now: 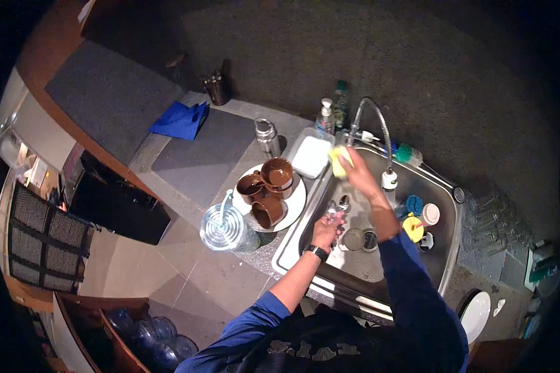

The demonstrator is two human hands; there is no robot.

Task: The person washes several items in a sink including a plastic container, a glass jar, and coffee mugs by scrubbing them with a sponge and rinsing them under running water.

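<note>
My right hand (362, 177) is closed on a yellow sponge (340, 162) above the sink's far left corner, beside a clear plastic tub (312, 155). Lower and to the left, my left hand (328, 230) grips a metal spoon (344, 202) over the basin; whether more cutlery is in that grip I cannot tell. Beneath the hands is the steel sink (361, 267). A cup (353, 239) lies in it near my left hand. To the right of my right forearm sit a blue lid (414, 205), a yellow lid (412, 229) and a pale pink lid (430, 214).
A flexible tap (389, 179) arches over the sink. On the left, brown mugs (277, 174) stand on a white plate (298, 202), with a clear ribbed jug (224, 230) and a steel bottle (267, 138) nearby. Upturned glasses (491, 227) and a white plate (476, 317) are at right.
</note>
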